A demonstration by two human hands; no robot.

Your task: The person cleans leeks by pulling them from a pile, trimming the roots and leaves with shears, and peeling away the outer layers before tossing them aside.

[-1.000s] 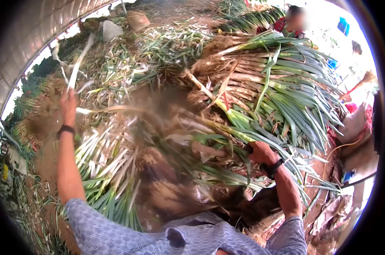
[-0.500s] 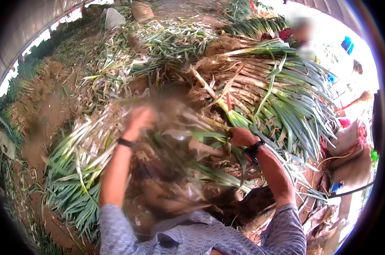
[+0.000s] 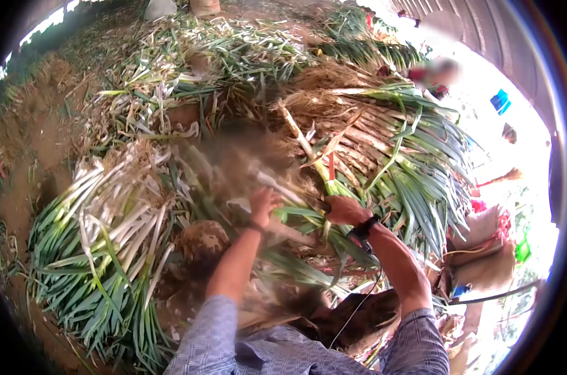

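My right hand (image 3: 346, 210) is closed around a long green onion (image 3: 302, 197) in the middle of the view; its leaves trail down past my wrist. Just left of it, my left hand (image 3: 265, 205) has its fingers apart beside the white stalk, holding nothing that shows. On the right a big pile of untrimmed green onions (image 3: 383, 140) lies with brown roots inward and leaves outward. Cleaner, white-stemmed green onions (image 3: 118, 244) are heaped at my left. A blurred patch covers the spot ahead of my hands.
Stripped leaves and peelings (image 3: 227, 53) litter the ground ahead. Another person (image 3: 443, 72), blurred, is at the back right beside more green onions (image 3: 371, 53). Sacks (image 3: 483, 250) lie at the right. A thin cord (image 3: 358, 309) hangs near my right wrist.
My left hand has moved right, from beside the left heap to near my right hand. My right hand keeps its grip. The view has shifted a little.
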